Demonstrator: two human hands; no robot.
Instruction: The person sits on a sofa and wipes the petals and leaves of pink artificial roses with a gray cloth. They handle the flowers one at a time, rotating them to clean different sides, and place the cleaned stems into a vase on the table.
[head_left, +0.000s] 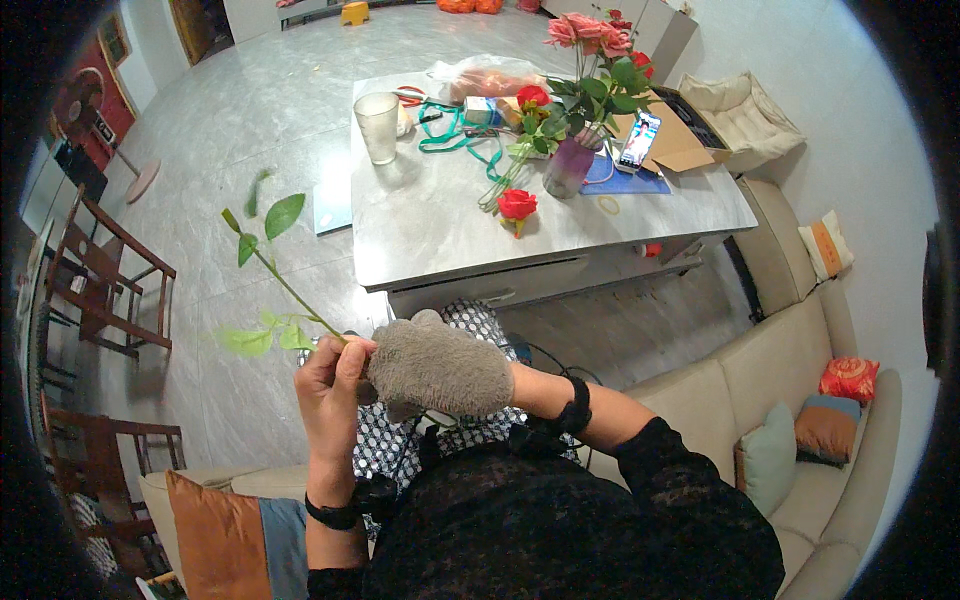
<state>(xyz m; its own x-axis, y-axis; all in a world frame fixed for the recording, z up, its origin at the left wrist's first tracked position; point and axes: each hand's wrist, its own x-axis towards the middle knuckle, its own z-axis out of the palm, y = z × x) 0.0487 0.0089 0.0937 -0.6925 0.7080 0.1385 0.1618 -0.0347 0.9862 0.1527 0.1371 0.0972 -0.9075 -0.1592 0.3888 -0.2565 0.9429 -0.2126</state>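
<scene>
My left hand (330, 382) pinches a leafy green flower stem (296, 296) between thumb and fingers. The stem slants up and to the left over the floor, with a few leaves along it and no bloom showing at its upper end. My right hand wears a grey fluffy glove (442, 367) and sits right against my left fingertips. Its fingers are mostly turned from view, so whether they grip the lower stem is hidden. Both hands are above my lap, in front of the table (442, 240).
On the table stand a frosted glass (377, 127) and a purple vase (574, 165) of roses. A red rose (517, 206) lies near the front edge, beside green ribbon (442, 142), red-handled scissors (411, 96) and a propped phone (640, 142). A beige sofa (697, 375) runs along my right.
</scene>
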